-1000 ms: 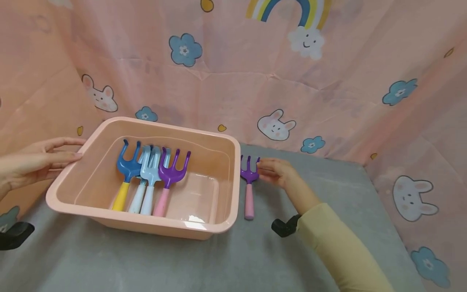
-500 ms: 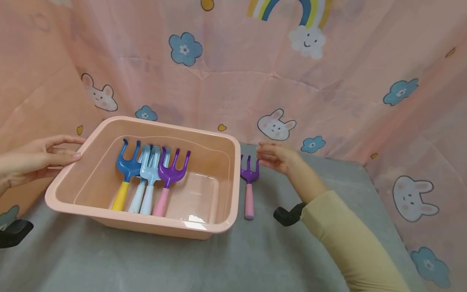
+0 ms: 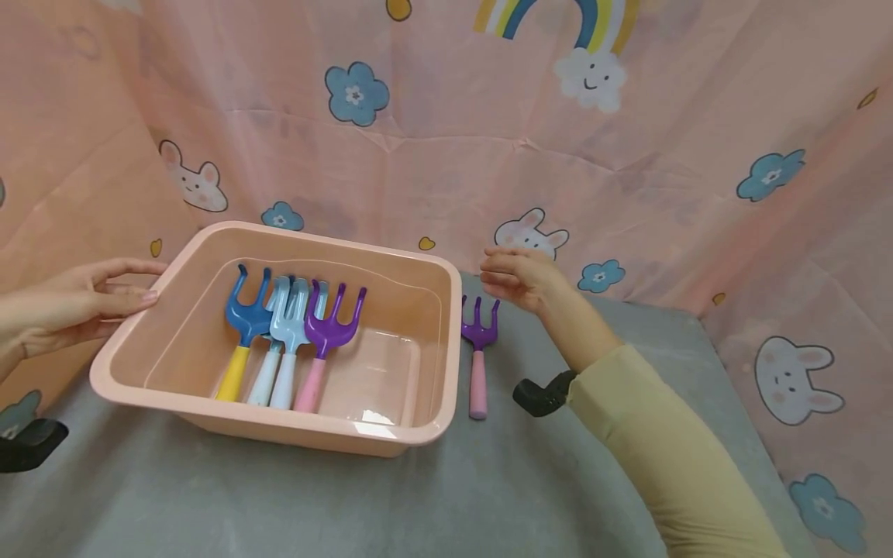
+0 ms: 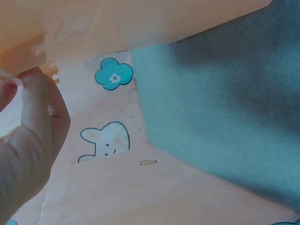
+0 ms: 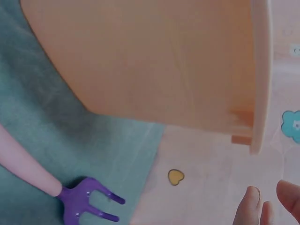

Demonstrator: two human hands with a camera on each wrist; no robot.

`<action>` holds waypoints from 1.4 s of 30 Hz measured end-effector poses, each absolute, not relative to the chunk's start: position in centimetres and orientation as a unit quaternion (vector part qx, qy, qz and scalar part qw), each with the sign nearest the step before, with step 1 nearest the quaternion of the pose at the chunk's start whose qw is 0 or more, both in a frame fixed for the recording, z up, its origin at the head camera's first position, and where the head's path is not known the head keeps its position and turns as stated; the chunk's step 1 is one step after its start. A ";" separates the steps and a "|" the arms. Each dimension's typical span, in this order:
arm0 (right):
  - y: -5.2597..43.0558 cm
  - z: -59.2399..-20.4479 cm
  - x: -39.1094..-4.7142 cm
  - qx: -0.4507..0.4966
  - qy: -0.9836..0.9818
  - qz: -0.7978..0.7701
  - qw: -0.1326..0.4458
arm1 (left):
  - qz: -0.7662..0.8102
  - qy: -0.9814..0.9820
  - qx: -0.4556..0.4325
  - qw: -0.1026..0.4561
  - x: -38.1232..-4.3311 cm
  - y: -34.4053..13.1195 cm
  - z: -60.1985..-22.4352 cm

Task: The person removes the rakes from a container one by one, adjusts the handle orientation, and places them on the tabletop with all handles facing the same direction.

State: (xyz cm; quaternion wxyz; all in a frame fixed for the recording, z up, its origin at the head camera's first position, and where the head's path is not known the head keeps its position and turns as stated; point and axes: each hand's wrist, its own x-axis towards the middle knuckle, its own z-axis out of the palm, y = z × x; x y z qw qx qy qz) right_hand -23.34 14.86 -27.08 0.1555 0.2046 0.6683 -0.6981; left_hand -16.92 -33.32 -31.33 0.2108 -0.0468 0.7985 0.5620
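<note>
A peach plastic basin [image 3: 449, 349] stands at left centre in the head view. My left hand [image 3: 77, 306] grips its left rim, thumb on top. Inside lie hand forks: a blue one with a yellow handle [image 3: 249, 318], two overlapping light-blue ones [image 3: 288, 325], and a purple one with a pink handle [image 3: 329, 333]. A second purple hand fork [image 3: 479, 333] lies on the table just right of the basin. My right hand [image 3: 519, 279] hovers behind and above its tines with loosely bent fingers, holding nothing. The right wrist view shows this hand's fingertips [image 5: 253, 206] apart from the basin wall.
Grey cloth covers the table [image 3: 593, 465]. A pink patterned curtain [image 3: 432, 186] hangs close behind the basin and along both sides. Black wrist mounts [image 3: 544, 394] stick out below both wrists.
My right hand has risen away from the tines of the purple hand fork on the table, towards the curtain. The left hand, the basin and the forks have stayed in place.
</note>
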 end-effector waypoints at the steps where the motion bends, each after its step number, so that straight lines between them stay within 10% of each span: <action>1: 14.7 -26.9 -23.4 0.204 0.668 -0.699 0.154 | 0.562 0.798 -0.047 0.211 -16.9 -33.3 -31.3; 42: 7.9 -24.1 -24.0 0.146 0.664 -0.712 0.176 | 0.576 0.786 -0.044 0.220 -16.5 -32.6 -30.5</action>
